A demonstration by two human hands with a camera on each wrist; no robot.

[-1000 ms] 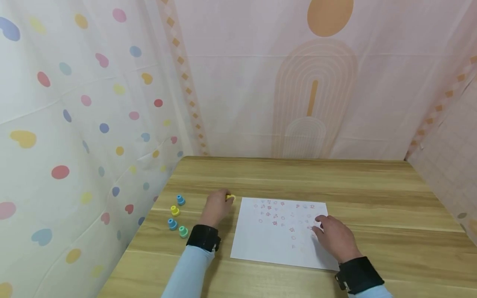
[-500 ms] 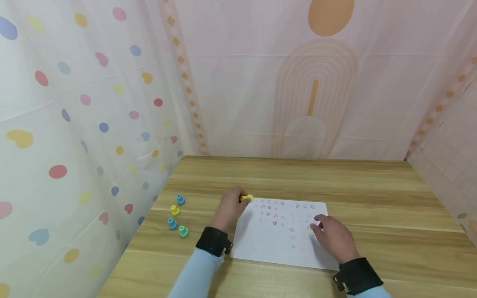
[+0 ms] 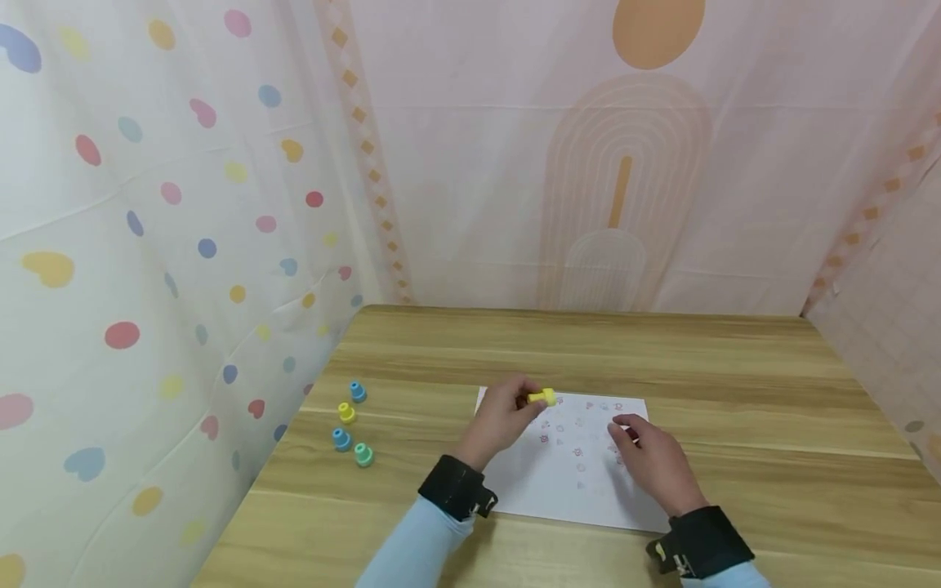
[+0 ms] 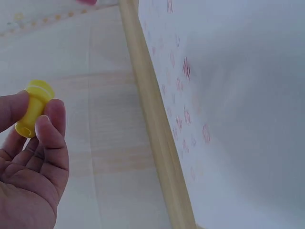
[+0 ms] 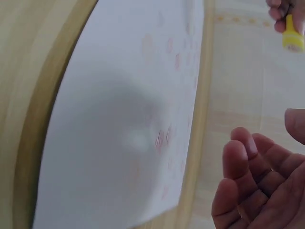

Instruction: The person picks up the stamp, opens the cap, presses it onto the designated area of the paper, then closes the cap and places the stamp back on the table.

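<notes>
I moved left hand (image 3: 500,420) over paper (image 3: 581,490) | pinching yellow stamp (image 3: 542,398) | right hand (image 3: 654,461) relaxed, empty | stamping close

Four small stamps (image 3: 351,425) cluster at nine o'clock of the paper (image 3: 581,490). From twelve to three o'clock, the table (image 3: 735,367) lies bare up to the curtains (image 3: 515,163).

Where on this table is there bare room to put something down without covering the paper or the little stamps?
Bare wood runs along the table between the curtain wall and the paper, and to the right of the paper out to the table's right edge. It is crowded near the left edge, where four small stamps stand, and over the paper, where the left hand holds a yellow stamp and the right hand hovers.
</notes>
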